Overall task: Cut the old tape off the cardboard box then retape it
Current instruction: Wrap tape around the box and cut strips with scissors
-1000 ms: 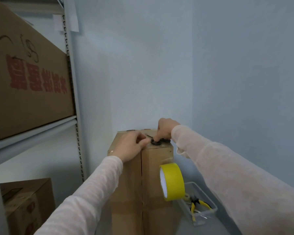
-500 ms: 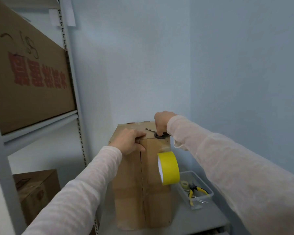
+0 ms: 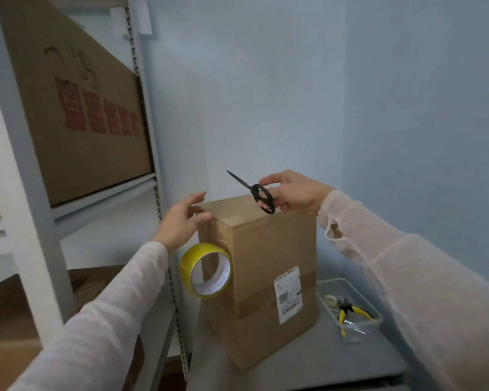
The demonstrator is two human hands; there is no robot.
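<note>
The cardboard box point(image 3: 266, 277) is the big item, standing on end on the grey table point(image 3: 322, 362) at lower centre of the frame. My guess is it's stiff at the corners with panels that give if squeezed. Standing that tall it probably tips easily, so I'd hold it by the top edges, not mid-face. It's plain brown and creased near the top, with a band of brownish tape round its middle and a white shipping label point(image 3: 290, 294) on the right-hand face. The left hand point(image 3: 181, 221) is at its top left corner, fingers loosely spread, thumb touching the edge.

The yellow tape roll point(image 3: 206, 270) hangs against the box's left edge, below that hand. I can't tell what holds it up. It looks light, so grab it through the core.

The black scissors point(image 3: 254, 193) have their blades closed and pointing upper left. The right hand point(image 3: 297, 196) pinches them by the handle loops, just above the box top.
</note>
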